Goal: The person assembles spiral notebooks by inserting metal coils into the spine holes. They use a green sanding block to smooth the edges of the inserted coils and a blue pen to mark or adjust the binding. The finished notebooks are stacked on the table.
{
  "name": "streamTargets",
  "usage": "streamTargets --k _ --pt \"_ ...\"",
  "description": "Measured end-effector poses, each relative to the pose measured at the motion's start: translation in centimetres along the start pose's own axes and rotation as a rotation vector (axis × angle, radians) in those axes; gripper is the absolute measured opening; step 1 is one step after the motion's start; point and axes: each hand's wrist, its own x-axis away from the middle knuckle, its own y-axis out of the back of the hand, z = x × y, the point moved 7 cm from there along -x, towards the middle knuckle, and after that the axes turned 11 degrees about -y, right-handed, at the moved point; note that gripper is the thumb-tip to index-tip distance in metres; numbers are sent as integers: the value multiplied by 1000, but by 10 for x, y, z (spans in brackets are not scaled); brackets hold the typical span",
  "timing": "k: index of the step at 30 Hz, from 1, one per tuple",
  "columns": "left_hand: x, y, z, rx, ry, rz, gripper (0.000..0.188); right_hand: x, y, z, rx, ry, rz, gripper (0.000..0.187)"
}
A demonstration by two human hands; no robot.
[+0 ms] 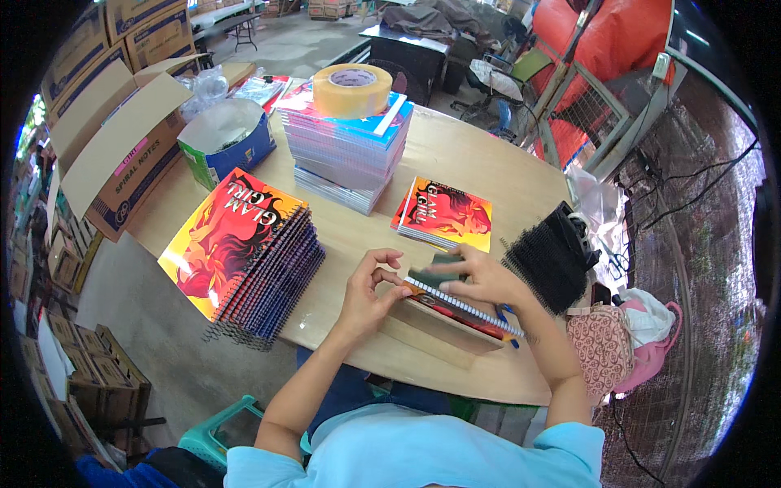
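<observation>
My left hand point(370, 291) pinches the near left corner of a spiral notebook point(464, 313) between thumb and fingers. The notebook stands on edge at the table's front, its white page edge and a row of binding holes facing up, with a red and yellow cover. My right hand point(486, 281) is over its back edge, fingers apart and slightly smeared by motion. Beneath those fingers is a blurred dark green thing point(439, 271) whose kind I cannot make out. A thin wire coil end point(530, 337) sticks out at the notebook's right end. Blue pens or similar point(508, 313) lie under my right wrist.
Coil-bound notebooks point(244, 252) are stacked at left. Behind stand a tall pile of unbound books point(346, 150) under a tape roll point(351, 89), and a smaller pile point(446, 213). Black coils point(553, 260) and a pink bag point(600, 346) sit right; an open carton point(134, 175) stands left.
</observation>
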Motion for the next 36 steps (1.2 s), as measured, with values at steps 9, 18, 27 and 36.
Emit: streamTargets --k 9,18,27,36 --pt "-2 -1 4 114 12 -7 64 -28 -32 -33 -158 60 4 59" --pt "1 -14 11 145 59 -20 23 123 -82 -138 305 -403 -802 53" --pt "-3 -21 4 329 126 -32 47 102 60 36 501 263 -862 33" --pt "-1 -20 11 379 136 -40 59 51 36 138 1081 767 -596 20"
